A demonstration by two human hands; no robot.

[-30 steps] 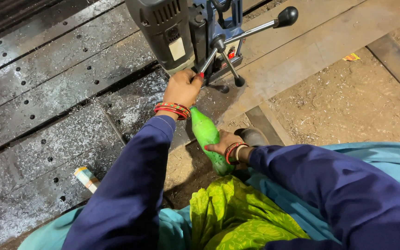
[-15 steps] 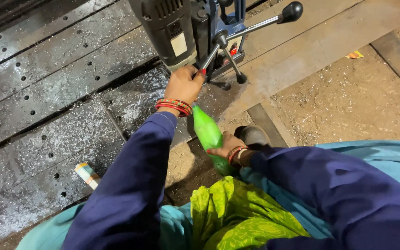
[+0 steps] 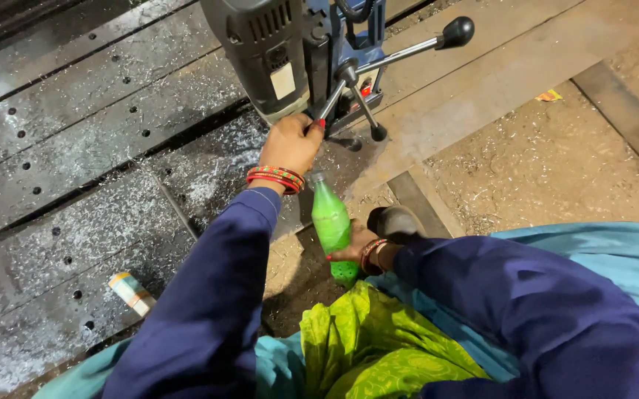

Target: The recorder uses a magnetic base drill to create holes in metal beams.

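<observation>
Hands first: the right hand point(image 3: 354, 247), nearest the body, is wrapped around a green plastic bottle point(image 3: 332, 225), translucent and bright, tilted with its small pale cap pointing up toward the machine. Just beyond, the left hand point(image 3: 291, 144), red bangles at the wrist, is closed on one spoke of the feed handle point(image 3: 349, 74) of a magnetic drill point(image 3: 271, 52), grey-bodied with a blue frame. It stands on dark steel plates point(image 3: 90, 140) punched with rows of holes and dusted with metal shavings.
</observation>
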